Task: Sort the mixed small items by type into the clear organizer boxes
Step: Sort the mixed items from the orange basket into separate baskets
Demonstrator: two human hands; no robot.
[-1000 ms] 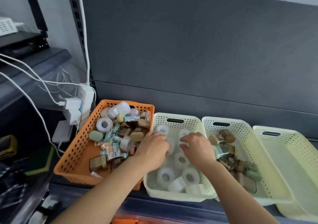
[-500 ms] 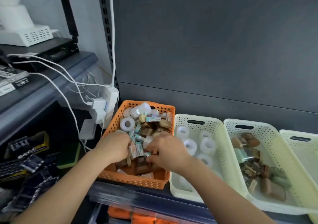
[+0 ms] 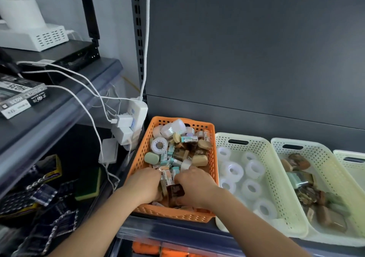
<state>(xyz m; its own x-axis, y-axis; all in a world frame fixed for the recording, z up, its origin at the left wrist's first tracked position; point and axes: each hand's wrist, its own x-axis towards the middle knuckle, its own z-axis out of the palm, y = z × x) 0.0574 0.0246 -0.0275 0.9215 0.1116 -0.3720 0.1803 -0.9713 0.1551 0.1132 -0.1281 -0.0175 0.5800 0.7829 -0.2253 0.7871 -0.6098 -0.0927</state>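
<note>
Both left hand (image 3: 146,185) and right hand (image 3: 195,186) curl into the orange basket (image 3: 173,214), grasp hidden; small packets (image 3: 167,175) between the fingers (image 3: 183,175) look light, stiff, best pinched edgewise.

The orange perforated plastic basket (image 3: 177,214) is sitting just left of the pale perforated plastic basket (image 3: 256,145), which is holding white tape rolls (image 3: 254,169).
</note>
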